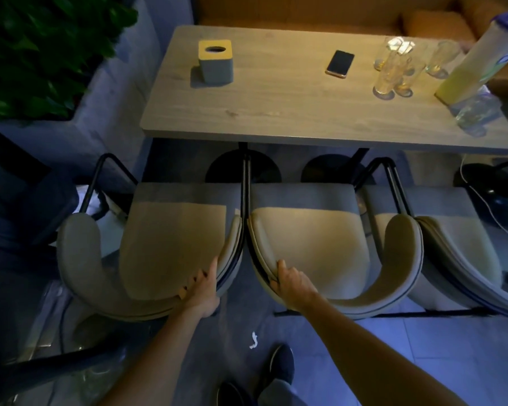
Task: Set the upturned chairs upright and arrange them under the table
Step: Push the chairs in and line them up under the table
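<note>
Three chairs upright at 6 o'clock of the table (pixel 276 112), not yet tucked under. Left hand (pixel 201 291) grips the left chair (pixel 170 244) backrest; right hand (pixel 294 284) clamps the middle chair (pixel 308 244) rim. Third chair (pixel 452 244) at 3 o'clock, untouched.

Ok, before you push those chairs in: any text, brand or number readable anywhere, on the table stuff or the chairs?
None can be read.
Carton: blue print near its top, too blurred to read.
Phone: screen dark, no text.
Tissue box: plain, no label showing.
Chairs: no tags or marks visible.
</note>
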The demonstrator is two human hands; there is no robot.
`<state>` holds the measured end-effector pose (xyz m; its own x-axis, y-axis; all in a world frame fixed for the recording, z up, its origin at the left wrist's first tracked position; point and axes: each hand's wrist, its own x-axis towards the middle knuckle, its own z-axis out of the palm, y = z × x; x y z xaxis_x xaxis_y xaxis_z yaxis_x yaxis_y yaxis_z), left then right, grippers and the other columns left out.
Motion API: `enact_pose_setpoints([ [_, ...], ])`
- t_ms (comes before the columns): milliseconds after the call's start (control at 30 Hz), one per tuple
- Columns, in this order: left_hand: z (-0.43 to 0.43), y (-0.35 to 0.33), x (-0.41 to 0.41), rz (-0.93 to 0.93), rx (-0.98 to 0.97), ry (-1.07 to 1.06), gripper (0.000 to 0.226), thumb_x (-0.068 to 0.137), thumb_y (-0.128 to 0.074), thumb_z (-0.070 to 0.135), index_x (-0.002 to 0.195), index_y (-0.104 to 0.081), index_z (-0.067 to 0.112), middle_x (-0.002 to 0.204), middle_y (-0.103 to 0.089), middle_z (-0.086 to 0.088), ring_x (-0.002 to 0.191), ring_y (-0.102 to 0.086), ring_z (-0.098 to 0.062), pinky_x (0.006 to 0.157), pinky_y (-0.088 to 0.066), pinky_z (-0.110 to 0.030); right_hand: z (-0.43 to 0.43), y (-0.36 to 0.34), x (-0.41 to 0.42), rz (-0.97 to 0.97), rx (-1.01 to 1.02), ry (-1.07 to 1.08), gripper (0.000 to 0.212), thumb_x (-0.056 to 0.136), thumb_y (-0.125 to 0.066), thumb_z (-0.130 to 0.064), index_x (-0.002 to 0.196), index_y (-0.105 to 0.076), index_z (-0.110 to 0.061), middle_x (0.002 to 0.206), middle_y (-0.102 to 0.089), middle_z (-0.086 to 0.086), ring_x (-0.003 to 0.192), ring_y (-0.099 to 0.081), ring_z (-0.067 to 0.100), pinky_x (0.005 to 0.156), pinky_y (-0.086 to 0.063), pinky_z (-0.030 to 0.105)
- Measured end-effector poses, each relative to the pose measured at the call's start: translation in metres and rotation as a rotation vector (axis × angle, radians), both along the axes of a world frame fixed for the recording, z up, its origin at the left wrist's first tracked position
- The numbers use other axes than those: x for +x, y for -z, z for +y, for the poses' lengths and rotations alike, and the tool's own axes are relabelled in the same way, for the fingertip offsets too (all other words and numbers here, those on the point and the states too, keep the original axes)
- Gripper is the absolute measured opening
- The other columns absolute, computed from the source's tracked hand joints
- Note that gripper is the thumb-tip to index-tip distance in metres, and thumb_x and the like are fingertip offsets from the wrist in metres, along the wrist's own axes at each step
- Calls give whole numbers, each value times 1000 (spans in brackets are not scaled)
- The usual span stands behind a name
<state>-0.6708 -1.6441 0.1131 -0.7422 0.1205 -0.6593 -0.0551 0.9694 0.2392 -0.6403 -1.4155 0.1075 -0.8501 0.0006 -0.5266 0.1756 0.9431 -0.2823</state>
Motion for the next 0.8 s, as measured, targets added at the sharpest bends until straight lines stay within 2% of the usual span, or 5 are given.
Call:
enact_pose_setpoints([
  [233,3,1,6,102,-77,12,102,92,-60,16,152,21,34,161,-7,-17,146,-12,-39,116,-15,-58,-3,-2,-5,-18,-1,17,51,102,-36,-37,141,-32,-4,114,-64,18,99,-66,34,85,-50,40],
  [467,5,-6,5,102,-76,16,100,92,-61,18,154,16,33,157,-18,-16,144,-21,-37,114,-20,-57,-3,-6,-12,-55,-30,41,49,100,-41,-35,139,-33,-6,114,-64,20,100,-64,37,86,-50,42],
  [667,10,-5,9,154,-147,1,102,89,-65,22,154,12,34,150,-30,-15,136,-32,-33,107,-28,-55,-2,-5,-14,-61,-73,70,44,99,-44,-35,133,-37,-7,109,-64,19,91,-64,33,71,-43,32],
  [800,14,-7,10,179,-190,0,104,88,-68,28,154,12,35,147,-31,-13,135,-32,-31,107,-27,-53,-1,-5,-13,-61,-100,75,43,100,-43,-36,131,-38,-7,108,-63,17,79,-57,25,69,-41,29],
])
